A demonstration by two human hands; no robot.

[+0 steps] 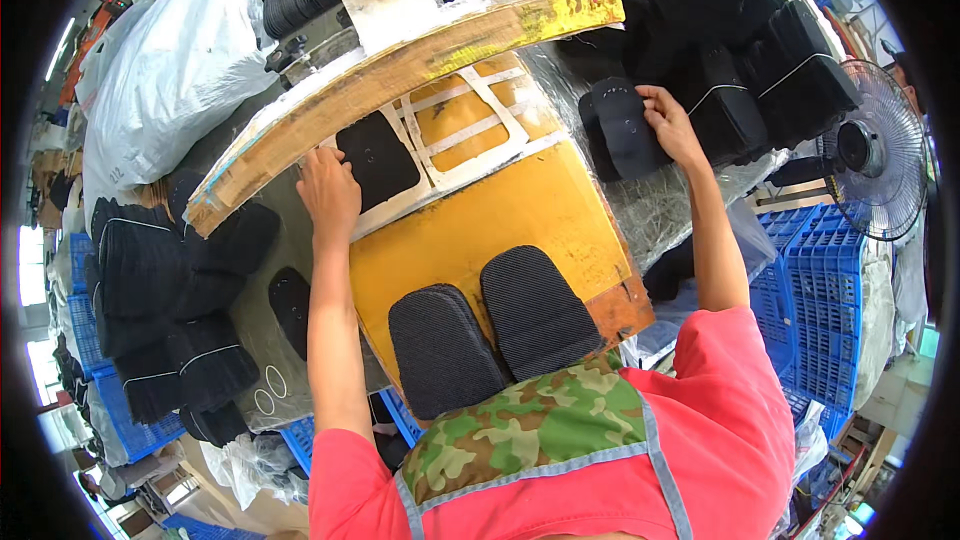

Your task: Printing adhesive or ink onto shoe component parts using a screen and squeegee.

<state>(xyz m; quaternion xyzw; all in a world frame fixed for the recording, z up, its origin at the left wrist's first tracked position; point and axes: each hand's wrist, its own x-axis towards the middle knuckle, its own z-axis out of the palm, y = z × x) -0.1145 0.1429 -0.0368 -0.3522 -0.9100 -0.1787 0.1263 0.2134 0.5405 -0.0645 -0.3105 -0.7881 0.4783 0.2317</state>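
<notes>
A white frame (450, 178) with two openings lies on the yellow board (500, 215). In its left opening sits a flat black fabric piece (378, 162). My left hand (330, 190) rests at that piece's left edge, its fingers lying flat on the frame's corner and partly under a wooden beam. To the right of the board, my right hand (672, 128) pinches the edge of a rounded black piece (630, 135) on top of others like it. Two small stacks of ribbed black pads, a left stack (440, 350) and a right stack (538, 305), lie at the board's near edge.
A curved-looking wooden beam (420, 75) spans above the board's far side. Bundles of black pieces (160, 260) are piled left, with more bundles (715, 90) at right. A white sack (180, 80), a fan (870, 150) and blue crates (815, 300) stand around.
</notes>
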